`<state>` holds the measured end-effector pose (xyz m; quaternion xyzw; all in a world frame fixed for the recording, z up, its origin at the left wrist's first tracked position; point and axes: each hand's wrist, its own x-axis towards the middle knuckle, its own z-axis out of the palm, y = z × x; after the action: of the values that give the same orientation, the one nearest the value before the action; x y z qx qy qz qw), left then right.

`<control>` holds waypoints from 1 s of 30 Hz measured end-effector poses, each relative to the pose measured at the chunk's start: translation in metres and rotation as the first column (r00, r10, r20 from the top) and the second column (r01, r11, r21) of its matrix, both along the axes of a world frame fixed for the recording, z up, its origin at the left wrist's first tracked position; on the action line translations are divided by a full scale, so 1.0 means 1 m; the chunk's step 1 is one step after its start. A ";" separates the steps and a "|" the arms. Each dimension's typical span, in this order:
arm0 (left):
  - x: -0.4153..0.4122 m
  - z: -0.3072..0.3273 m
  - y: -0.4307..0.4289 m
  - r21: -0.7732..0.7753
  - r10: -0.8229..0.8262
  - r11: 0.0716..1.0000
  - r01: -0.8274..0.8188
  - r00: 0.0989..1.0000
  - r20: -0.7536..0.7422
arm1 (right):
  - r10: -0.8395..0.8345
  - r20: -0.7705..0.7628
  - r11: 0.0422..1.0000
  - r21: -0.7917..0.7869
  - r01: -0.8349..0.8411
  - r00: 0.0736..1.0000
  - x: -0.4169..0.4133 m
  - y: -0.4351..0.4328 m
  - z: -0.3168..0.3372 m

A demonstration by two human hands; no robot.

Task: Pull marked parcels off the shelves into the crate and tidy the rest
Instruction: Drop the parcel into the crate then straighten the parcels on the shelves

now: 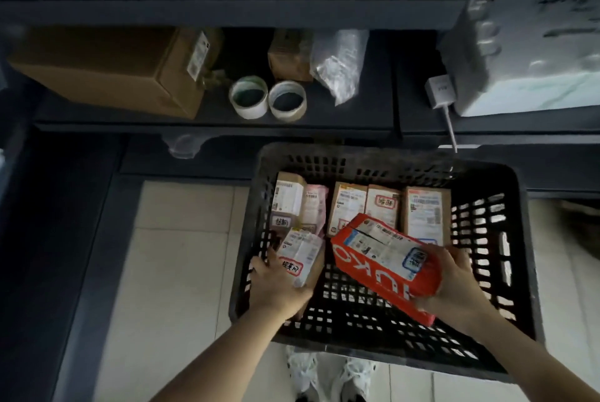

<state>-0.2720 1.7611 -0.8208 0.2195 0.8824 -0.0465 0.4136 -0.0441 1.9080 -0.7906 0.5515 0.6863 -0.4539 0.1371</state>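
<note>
A black plastic crate (526,239) is set on the tiled floor (181,239), just near of the dark shelves (227,11). In the crate's left part, a small brown parcel (300,255) with a red-bordered sticker is gripped by the left hand (279,283), whose fingers are curled round its near end. A red box (383,263) with a blue-bordered sticker is held tilted over the crate's middle by the right hand (454,278), which is wrapped round its right end. A row of labelled parcels (383,203) is stood along the crate's far wall. On the shelf beyond are seen a large cardboard box (107,70) at left, two tape rolls (248,96), a clear plastic bag (339,60) and a white charger (438,89).
</note>
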 end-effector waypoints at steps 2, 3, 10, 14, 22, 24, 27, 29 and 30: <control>0.003 -0.014 0.007 -0.034 -0.023 0.999 0.021 0.998 -0.055 | 0.023 0.008 1.000 -0.006 -0.023 1.000 0.003 -0.001 -0.017; 0.005 -0.019 0.010 -0.040 -0.041 0.998 0.038 0.996 -0.080 | 0.039 0.013 0.999 -0.015 -0.039 0.999 0.003 -0.001 -0.025; 0.016 -0.032 0.015 0.110 -0.304 0.935 0.337 0.923 -0.236 | 0.147 0.036 0.989 -0.018 -0.146 0.989 0.006 -0.010 -0.061; 0.008 -0.036 0.028 -0.013 -0.332 0.943 0.332 0.942 -0.058 | 0.145 0.038 0.989 -0.030 -0.144 0.989 0.010 -0.013 -0.069; -0.022 -0.028 0.023 0.055 -0.084 0.996 0.073 0.972 0.218 | 0.020 -0.067 1.000 0.006 -0.020 0.998 0.011 -0.014 -0.062; -0.018 -0.025 0.007 0.086 -0.010 0.996 -0.009 0.976 0.219 | 0.001 -0.103 1.000 0.026 0.002 0.995 0.002 -0.012 -0.059; -0.013 -0.035 -0.011 0.107 0.132 0.982 -0.153 0.974 0.183 | 0.049 -0.108 0.998 -0.021 -0.052 0.993 -0.022 -0.013 -0.060; -0.016 -0.048 -0.014 0.082 0.224 0.967 -0.240 0.960 0.168 | 0.064 -0.081 0.996 -0.054 -0.068 0.995 -0.033 -0.017 -0.064; -0.017 -0.052 -0.013 0.052 0.248 0.964 -0.260 0.954 0.166 | 0.067 -0.063 0.995 -0.065 -0.071 0.996 -0.035 -0.020 -0.068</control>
<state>-0.2892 1.7479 -0.8733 0.1224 0.8688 0.0571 0.4764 -0.0790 1.8882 -0.8587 0.5085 0.6933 -0.4880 0.1503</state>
